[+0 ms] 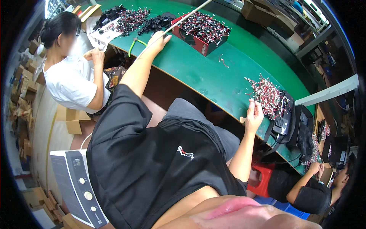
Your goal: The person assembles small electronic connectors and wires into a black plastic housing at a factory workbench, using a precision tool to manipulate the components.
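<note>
My left hand (157, 42) rests on the green tabletop (183, 61), close to the left side of a red and black box (196, 40) heaped with small wired parts. Its fingers look apart, with nothing visible in them. A thin pale rod (167, 29) crosses the view over this hand; I cannot tell whether it touches. Farther right, my right hand (254, 116) is raised at the table's near edge, beside a loose pile of small red-wired parts (266, 93). Its thumb and fingertips are pinched together, and what they hold is too small to make out.
Green-handled pliers (132, 46) lie left of my left arm. Black parts (154, 24) and more wired pieces (131, 19) are heaped at the far left. A black device with a strap (281, 124) stands right of the pile. One person sits left, another right.
</note>
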The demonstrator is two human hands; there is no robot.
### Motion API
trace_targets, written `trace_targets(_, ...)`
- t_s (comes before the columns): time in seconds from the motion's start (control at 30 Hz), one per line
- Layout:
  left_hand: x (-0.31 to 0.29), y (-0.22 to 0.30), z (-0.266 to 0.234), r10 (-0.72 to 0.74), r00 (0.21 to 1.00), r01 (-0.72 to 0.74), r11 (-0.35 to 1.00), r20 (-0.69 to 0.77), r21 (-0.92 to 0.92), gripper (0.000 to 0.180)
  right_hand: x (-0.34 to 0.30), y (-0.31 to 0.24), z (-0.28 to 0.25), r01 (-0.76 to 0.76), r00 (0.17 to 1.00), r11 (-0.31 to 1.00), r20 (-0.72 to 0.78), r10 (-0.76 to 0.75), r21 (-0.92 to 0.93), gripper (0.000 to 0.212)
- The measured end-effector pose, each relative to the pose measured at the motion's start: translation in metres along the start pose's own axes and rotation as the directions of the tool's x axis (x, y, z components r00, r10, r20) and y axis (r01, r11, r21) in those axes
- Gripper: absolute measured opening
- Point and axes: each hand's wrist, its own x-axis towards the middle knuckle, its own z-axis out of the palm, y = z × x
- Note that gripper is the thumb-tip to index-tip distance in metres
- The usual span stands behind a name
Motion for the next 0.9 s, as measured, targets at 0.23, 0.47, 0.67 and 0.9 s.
trace_targets(0.23,-0.058,0.108,-0.050,0.052,0.788,0.612,-0.164,0.613,-0.774,0.056,-0.011,-0.014,0.002,0.128,0.989,0.992,-0.080,-0.126,0.017,0.020)
trace_targets(0.47,-0.128,0.200,-0.040,0.466,0.541,0.832,-0.175,0.700,-0.527,0.056,0.001,-0.039,0.015,0.463,0.884,0.854,0.058,-0.464,-0.237,0.006)
trace_targets(0.67,-0.154,0.237,-0.055,0.515,0.507,0.795,0.029,0.691,-0.606,0.027,-0.023,-0.136,0.036,0.367,0.882,0.914,0.377,-0.283,-0.174,0.053)
trace_targets(0.9,-0.162,0.236,-0.059,0.591,0.429,0.728,0.222,0.684,-0.649,0.021,-0.024,-0.146,0.032,0.528,0.782,0.806,0.523,-0.340,-0.266,0.042)
